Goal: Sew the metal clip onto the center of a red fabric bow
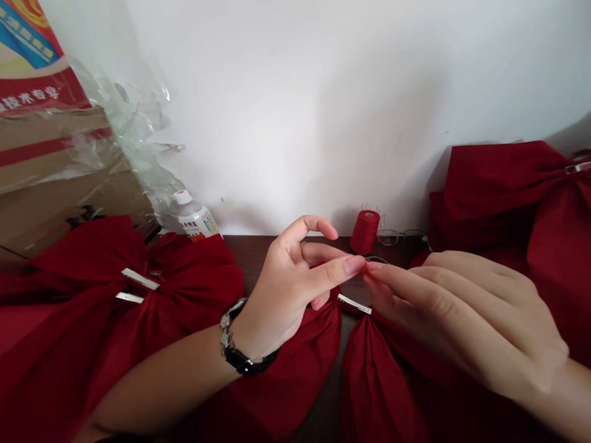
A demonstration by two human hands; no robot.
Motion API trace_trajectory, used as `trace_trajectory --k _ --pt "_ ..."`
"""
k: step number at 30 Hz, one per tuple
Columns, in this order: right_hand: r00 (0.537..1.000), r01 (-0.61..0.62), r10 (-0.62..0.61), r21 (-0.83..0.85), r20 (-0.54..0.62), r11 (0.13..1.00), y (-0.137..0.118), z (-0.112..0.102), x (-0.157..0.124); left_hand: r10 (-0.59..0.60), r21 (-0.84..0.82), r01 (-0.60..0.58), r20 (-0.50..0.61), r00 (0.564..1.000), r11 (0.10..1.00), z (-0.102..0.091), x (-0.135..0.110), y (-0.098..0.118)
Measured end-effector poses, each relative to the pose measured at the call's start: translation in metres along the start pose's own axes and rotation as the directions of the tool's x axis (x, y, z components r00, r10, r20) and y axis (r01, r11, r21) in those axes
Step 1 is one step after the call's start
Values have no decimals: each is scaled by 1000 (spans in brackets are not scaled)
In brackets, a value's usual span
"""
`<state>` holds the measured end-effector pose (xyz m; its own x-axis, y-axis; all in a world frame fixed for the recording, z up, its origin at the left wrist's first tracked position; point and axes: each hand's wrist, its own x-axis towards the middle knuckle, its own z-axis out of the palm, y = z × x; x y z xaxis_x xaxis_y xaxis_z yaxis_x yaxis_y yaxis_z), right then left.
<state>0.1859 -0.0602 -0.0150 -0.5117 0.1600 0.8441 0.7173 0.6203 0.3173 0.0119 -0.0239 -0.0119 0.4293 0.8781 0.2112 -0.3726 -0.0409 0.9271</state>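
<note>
Fingertip to fingertip, my left hand (297,273) and my right hand (468,312) meet above the table. Each pinches thumb against finger; what lies between them is too small to make out. My left wrist wears a dark watch and a bracelet, and a ring shows on one finger. Just below the fingers, a white clip (354,304) grips the gathered middle of a red fabric bow (378,380), whose tails hang toward me. Behind the fingertips stands a red thread spool (365,232) with several needles or pins upright on its top.
At left lies another red bow (195,270) with two white clips (140,278). More red fabric (498,182) is piled at right. Glasses (397,236) rest by the spool. A bottle (196,215), clear plastic wrap (132,124) and a cardboard box (42,172) stand against the white wall (291,105).
</note>
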Motion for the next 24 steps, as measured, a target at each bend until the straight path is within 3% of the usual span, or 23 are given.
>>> trace_trajectory --k 5,9,18,21,24 --pt "999 32 -31 92 -15 995 6 0 2 -14 12 14 -4 1000 1000 1 -1 2" --pt "999 -5 12 201 -35 980 10 0 3 -16 17 16 -6 1000 1000 1 -2 3" --pt "992 -103 118 246 -46 964 8 5 5 31 32 -29 -72 997 999 3 -2 9" --pt "981 -175 196 410 -10 895 9 5 6 32 26 -31 -57 998 999 2 -2 8" --pt "928 -354 355 547 108 759 10 4 6 20 20 -20 -30 999 1000 2 -2 5"
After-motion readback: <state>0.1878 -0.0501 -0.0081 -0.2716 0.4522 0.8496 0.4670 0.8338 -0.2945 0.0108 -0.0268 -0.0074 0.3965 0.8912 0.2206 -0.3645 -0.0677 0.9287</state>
